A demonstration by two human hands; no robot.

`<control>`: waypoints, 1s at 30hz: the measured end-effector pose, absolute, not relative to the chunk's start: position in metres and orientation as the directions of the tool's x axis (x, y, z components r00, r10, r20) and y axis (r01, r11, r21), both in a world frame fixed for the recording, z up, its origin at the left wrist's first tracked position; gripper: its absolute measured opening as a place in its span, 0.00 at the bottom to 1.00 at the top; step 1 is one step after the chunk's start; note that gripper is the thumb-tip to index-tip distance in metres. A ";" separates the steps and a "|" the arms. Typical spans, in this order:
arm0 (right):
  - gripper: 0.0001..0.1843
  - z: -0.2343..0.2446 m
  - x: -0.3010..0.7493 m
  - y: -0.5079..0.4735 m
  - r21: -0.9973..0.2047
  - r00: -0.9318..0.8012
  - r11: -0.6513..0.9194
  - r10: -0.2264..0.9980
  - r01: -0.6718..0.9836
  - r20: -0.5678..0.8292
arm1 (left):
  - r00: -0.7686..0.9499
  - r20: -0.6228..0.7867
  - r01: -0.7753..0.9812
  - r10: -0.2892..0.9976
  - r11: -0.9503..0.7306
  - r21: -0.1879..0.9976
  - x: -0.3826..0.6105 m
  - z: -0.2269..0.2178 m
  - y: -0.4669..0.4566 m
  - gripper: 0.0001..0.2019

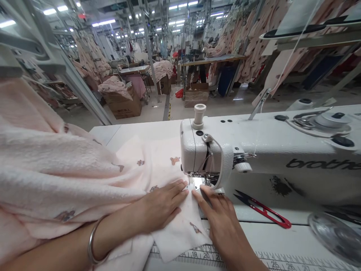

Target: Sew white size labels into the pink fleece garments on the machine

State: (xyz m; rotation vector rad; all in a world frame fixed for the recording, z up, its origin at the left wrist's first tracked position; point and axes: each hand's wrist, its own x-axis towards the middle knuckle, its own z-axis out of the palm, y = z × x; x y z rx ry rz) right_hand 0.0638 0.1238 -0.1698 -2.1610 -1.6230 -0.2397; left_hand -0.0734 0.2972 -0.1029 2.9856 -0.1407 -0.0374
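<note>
A pale pink fleece cloth (pixel 56 169) with small teddy-bear prints fills the lower left and runs under the presser foot (pixel 207 180) of a white Brother sewing machine (pixel 267 150). My left hand (pixel 160 205), a metal bangle (pixel 94 241) on its wrist, lies flat on the cloth just left of the foot. My right hand (pixel 217 218) rests its fingertips on the cloth's edge beside the needle area, almost touching my left fingertips. Neither hand grips the cloth. The needle is hidden behind the machine head and its finger guard.
Red-handled thread snips (pixel 262 209) lie on the machine table (pixel 282 233), right of my right hand. A ruler tape (pixel 205 254) runs along the table's front edge. A clear round object (pixel 334 237) sits at lower right. Beyond stand cardboard boxes (pixel 122 105) holding pink cloth, plus racks of hanging garments.
</note>
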 end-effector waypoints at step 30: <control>0.36 -0.161 0.058 0.126 -0.092 0.339 -0.328 0.875 0.940 0.345 | 0.985 0.081 -0.166 -0.155 -0.974 0.156 -0.064 -0.105 0.311 0.20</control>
